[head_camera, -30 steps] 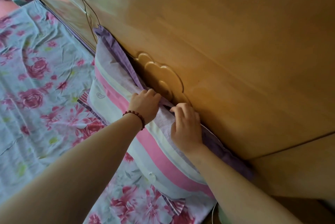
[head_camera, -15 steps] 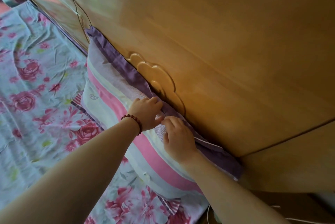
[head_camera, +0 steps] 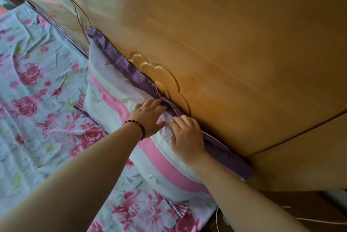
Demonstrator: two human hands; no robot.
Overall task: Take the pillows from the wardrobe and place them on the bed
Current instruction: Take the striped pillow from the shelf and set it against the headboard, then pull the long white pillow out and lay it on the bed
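A pillow [head_camera: 120, 104] with pink, white and lilac stripes and a purple border lies on the bed [head_camera: 37, 85], pressed against the wooden headboard [head_camera: 225, 62]. My left hand [head_camera: 150, 115], with a red bead bracelet on its wrist, lies flat on the pillow's top edge with the fingers spread. My right hand [head_camera: 187, 136] rests palm down on the pillow just to the right, fingers apart, close to the purple border. Neither hand grips the fabric.
The bed carries a pale blue sheet with pink roses. A striped edge of another cloth [head_camera: 178, 209] pokes out under the pillow. A carved wooden ornament [head_camera: 159, 77] sits on the headboard above the pillow. A white cable [head_camera: 300, 218] lies at the lower right.
Both hands have let go of the pillow's upper edge and now lie flat on it. The pillow has settled lower against the headboard.
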